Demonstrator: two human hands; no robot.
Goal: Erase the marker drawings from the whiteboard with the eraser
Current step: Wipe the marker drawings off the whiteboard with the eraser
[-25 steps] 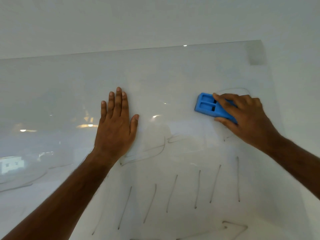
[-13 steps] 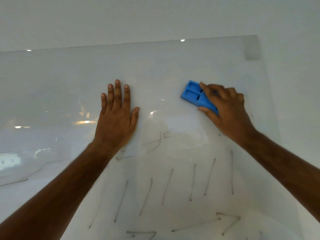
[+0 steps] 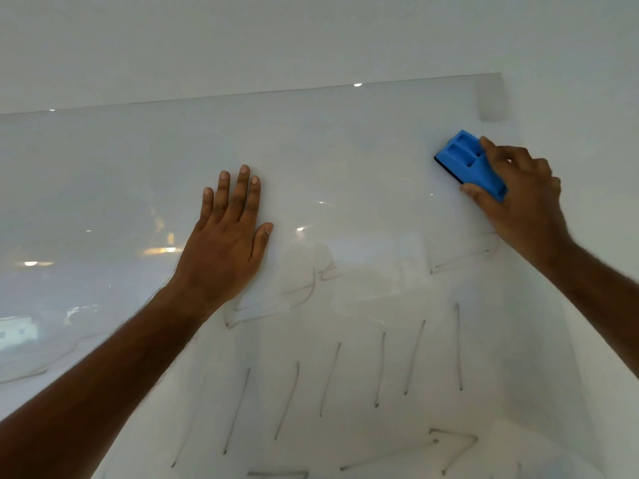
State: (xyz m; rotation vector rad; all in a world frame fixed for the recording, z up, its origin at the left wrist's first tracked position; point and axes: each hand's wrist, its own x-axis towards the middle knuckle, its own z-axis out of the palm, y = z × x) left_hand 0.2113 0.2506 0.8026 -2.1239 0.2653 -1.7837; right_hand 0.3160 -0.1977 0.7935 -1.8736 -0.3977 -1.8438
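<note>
A glossy whiteboard [image 3: 345,140] fills the head view. My right hand [image 3: 518,198] grips a blue eraser [image 3: 465,164] and presses it flat on the board near the upper right corner. My left hand [image 3: 228,233] lies flat on the board at centre left, fingers spread, holding nothing. Thin grey marker drawings remain lower down: several slanted strokes [image 3: 380,375], a curved line [image 3: 276,305] beside my left wrist, a short line [image 3: 460,259] under my right hand, and arrows [image 3: 453,444] near the bottom edge.
A plain white wall [image 3: 311,39] runs above and to the right of the board. The board's right edge [image 3: 511,140] lies just beside the eraser. A faint marker line [image 3: 24,376] shows at the far left. Ceiling lights reflect in the surface.
My right hand has swept the eraser to the right and slightly up, toward the board's upper right corner. My left hand has stayed flat in place.
</note>
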